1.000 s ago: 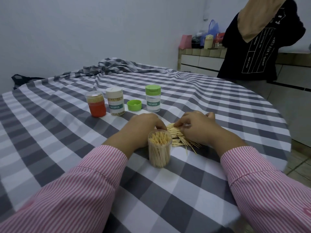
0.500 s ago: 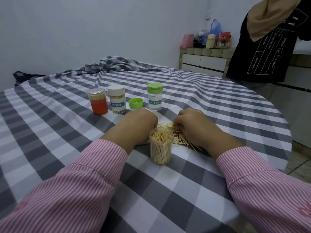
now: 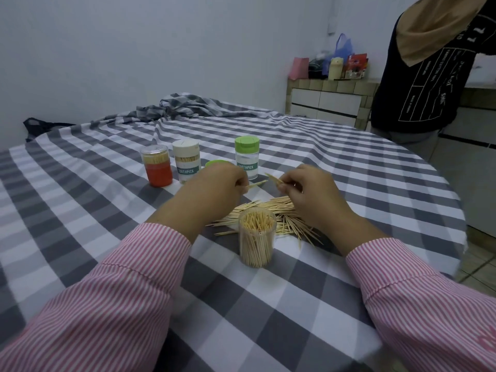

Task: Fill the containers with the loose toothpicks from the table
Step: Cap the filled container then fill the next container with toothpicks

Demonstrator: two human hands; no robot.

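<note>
A clear open container packed with upright toothpicks stands on the checked tablecloth between my arms. Behind it lies a loose pile of toothpicks. My left hand is raised above the pile and pinches a few toothpicks whose tips point right. My right hand is also raised and pinches a small bunch of toothpicks pointing left. The two bunches nearly meet above the pile.
Farther back stand an orange container, a white-lidded container and a green-lidded container, with a loose green lid partly hidden by my left hand. A person in a dark shirt stands at the table's right rear.
Both hands have lifted off the pile, each now pinching a few toothpicks in the air. The view has tilted up a little.
</note>
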